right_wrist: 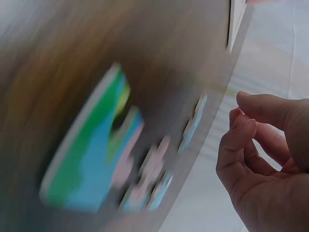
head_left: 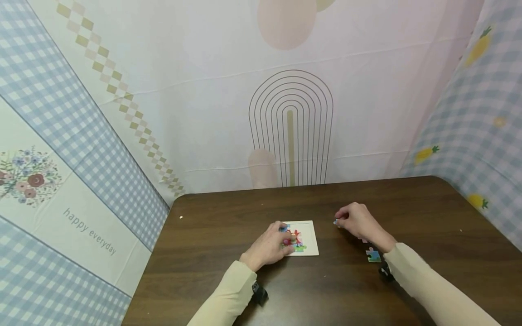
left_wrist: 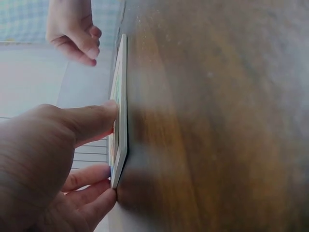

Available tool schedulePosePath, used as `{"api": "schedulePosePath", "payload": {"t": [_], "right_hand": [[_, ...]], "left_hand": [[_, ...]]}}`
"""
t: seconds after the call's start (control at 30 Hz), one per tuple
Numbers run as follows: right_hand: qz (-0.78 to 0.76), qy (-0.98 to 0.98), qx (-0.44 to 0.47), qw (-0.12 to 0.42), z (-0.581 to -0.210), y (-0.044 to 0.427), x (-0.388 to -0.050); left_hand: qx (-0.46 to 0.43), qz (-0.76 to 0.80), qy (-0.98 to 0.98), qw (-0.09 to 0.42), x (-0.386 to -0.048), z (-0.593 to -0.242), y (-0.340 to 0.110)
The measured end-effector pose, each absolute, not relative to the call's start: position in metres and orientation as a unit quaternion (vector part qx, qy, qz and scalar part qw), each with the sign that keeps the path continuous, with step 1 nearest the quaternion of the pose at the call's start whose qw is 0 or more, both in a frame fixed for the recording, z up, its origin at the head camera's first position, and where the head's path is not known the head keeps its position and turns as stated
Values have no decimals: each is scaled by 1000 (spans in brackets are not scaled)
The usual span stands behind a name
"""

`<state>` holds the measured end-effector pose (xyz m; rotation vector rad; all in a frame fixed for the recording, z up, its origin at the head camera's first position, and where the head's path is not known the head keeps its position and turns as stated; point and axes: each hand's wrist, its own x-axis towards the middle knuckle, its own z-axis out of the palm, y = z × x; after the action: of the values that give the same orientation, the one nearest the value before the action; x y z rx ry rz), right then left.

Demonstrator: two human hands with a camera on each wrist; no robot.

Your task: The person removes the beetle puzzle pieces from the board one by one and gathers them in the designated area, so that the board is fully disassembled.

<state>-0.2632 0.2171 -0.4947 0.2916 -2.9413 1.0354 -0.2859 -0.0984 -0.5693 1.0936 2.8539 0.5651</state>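
Observation:
A white-framed jigsaw board (head_left: 311, 242) lies flat on the table, with a partly assembled colourful picture (head_left: 299, 247) at its left side. My left hand (head_left: 267, 244) rests over that side. In the left wrist view its thumb (left_wrist: 94, 121) touches the top, while other fingertips meet the board's end. To the right, my right hand (head_left: 359, 222) hovers with thumb and index fingertips close together, beside a small blue puzzle piece (head_left: 336, 222). The right wrist view shows no piece between those fingertips; a thin blue piece (right_wrist: 194, 123) lies on the table beyond them.
A blue-green puzzle piece (head_left: 373, 255) lies under my right forearm, near a pink piece (head_left: 363, 240) partly hidden by the wrist. The brown wooden table (head_left: 204, 271) meets a patterned cloth wall (head_left: 216, 136) at its far edge. A tiny white speck (head_left: 181, 217) lies at left.

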Motion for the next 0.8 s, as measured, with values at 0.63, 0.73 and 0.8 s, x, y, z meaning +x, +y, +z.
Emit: {"api": "schedulePosePath", "payload": {"t": [0.63, 0.73, 0.8], "right_hand": [[326, -931, 153, -58, -511, 129, -271], [316, -932, 167, -56, -512, 127, -273], [315, -932, 168, -58, -512, 126, -274]], "left_hand": [[311, 167, 936, 7, -291, -576, -95], [320, 153, 935, -5, -293, -580, -95], [323, 148, 935, -9, -295, -581, -95]]}}
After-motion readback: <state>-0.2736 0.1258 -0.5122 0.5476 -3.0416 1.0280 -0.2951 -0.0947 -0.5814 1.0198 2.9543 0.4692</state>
